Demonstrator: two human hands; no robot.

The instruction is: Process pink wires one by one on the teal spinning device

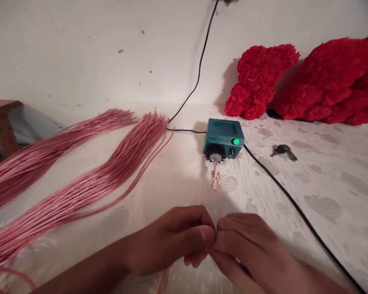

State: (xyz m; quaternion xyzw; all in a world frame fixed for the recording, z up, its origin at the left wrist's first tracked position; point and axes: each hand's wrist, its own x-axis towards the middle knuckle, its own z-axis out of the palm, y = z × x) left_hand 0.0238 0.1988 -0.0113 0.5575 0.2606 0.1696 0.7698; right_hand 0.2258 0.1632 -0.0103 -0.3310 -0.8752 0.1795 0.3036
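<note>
My left hand (pixel 184 239) and my right hand (pixel 251 249) meet fingertip to fingertip at the lower middle. The fingers of both are curled in a pinch, and whatever is between them is hidden. Beyond them stands a small teal machine (pixel 223 136) with a lit green button, a black knob and a short metal shaft at its front. A pale clip (pixel 215 179) sits on the end of that shaft. Long bundles of thin pink strands (pixel 110 175) lie to the left of my hands.
Two masses of red artificial flowers (pixel 257 77) rest against the wall at the back right. Keys (pixel 283 151) lie on the patterned cloth (pixel 322 171). A black cable (pixel 294 204) runs from the machine to the lower right. A wooden stool (pixel 3 122) shows at the far left.
</note>
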